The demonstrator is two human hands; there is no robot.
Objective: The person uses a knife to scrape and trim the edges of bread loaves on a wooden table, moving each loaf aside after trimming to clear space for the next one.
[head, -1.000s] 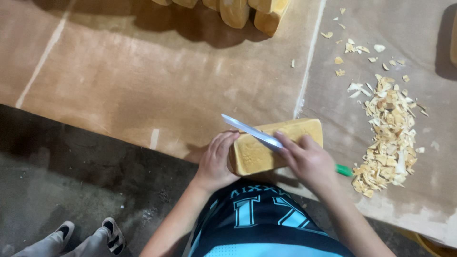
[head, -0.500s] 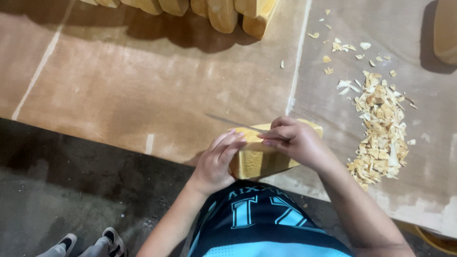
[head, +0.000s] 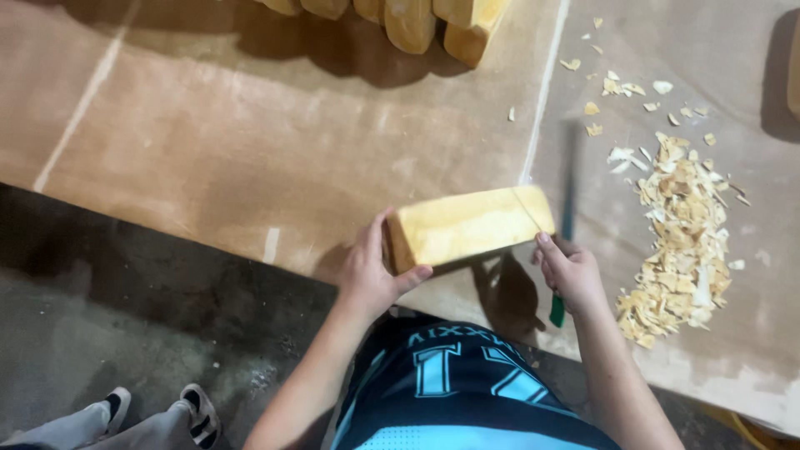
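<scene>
Right at the near edge of the brown, paper-covered worktable (head: 250,158) lies a pale yellow rectangular block of smooth-grained wood (head: 471,225), one end overhanging toward the person. Their left hand (head: 371,275) grips that near end, thumb curled under the front face and fingers pressed along the far side, closed firmly on the wood. Their right hand (head: 571,271) sits just beside the block's other end, fingers wrapped tight round the green handle of a thin-bladed knife (head: 567,217); the blade, blurred, points away across the table, close alongside the block's end, and whether it touches the wood cannot be told. Further right along the same near edge is a loose heap of curled, flaky pale wood shavings (head: 679,233), with stray chips scattered toward the far edge. At the far edge stands a row of rounded, honey-coloured wooden blocks (head: 417,21), casting a dark shadow on the paper. A pale seam line runs across the table covering between block and shavings. Below the table edge is dark, gritty concrete floor (head: 125,317)
</scene>
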